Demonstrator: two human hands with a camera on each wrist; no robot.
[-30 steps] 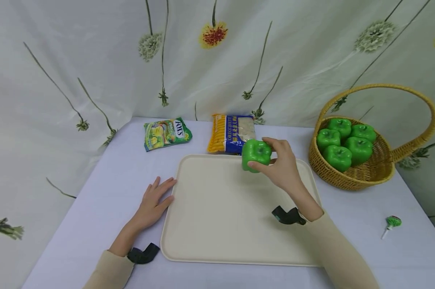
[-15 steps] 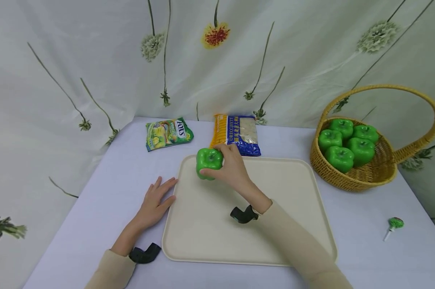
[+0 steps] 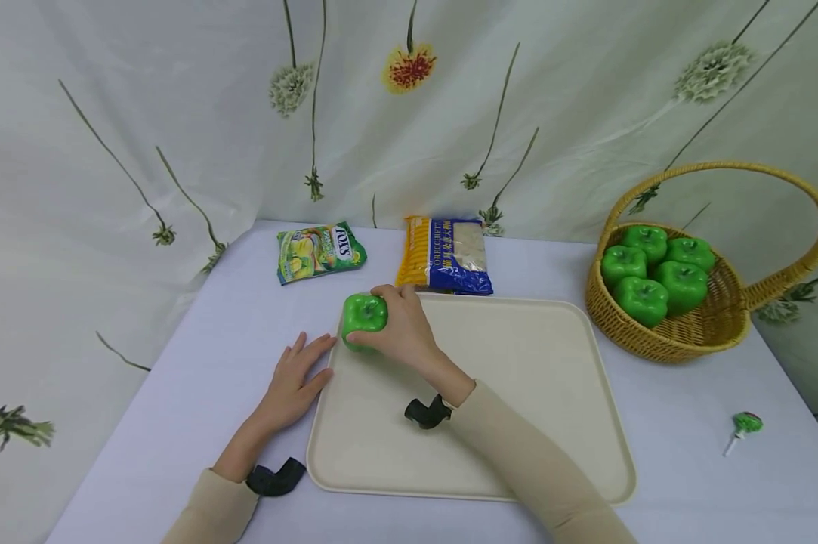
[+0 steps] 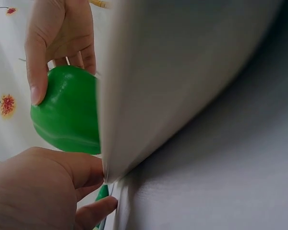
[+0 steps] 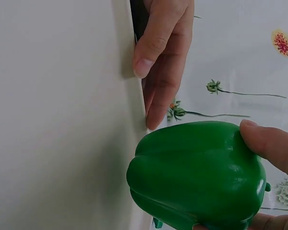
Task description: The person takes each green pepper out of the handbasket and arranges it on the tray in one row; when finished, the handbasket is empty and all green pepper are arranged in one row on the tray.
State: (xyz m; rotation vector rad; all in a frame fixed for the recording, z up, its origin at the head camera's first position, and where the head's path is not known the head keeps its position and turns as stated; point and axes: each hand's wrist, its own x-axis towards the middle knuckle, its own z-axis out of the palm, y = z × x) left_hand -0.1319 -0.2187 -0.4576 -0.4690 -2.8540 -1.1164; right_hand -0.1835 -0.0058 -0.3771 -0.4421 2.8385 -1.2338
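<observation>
My right hand (image 3: 409,332) grips a glossy green bell pepper (image 3: 364,316) between thumb and fingers, over the far left corner of a cream tray (image 3: 517,393). In the right wrist view the pepper (image 5: 197,177) is held at its stem end, with its base toward the tray; whether it touches the tray I cannot tell. My left hand (image 3: 289,389) lies with fingers spread on the table, fingertips and thumb against the tray's left rim. The left wrist view has the tray's edge hiding part of the pepper (image 4: 67,117).
A wicker basket (image 3: 609,321) with a tall handle stands at the back right, holding several green bell peppers (image 3: 680,285). Behind the tray lie a green candy bag (image 3: 322,253) and a pasta bag (image 3: 446,255). A green lollipop (image 3: 747,422) lies right of the tray.
My right hand has carried the bell pepper leftward across the tray, from its far right part to the far left corner, and slightly lower. My left hand has stayed at the rim.
</observation>
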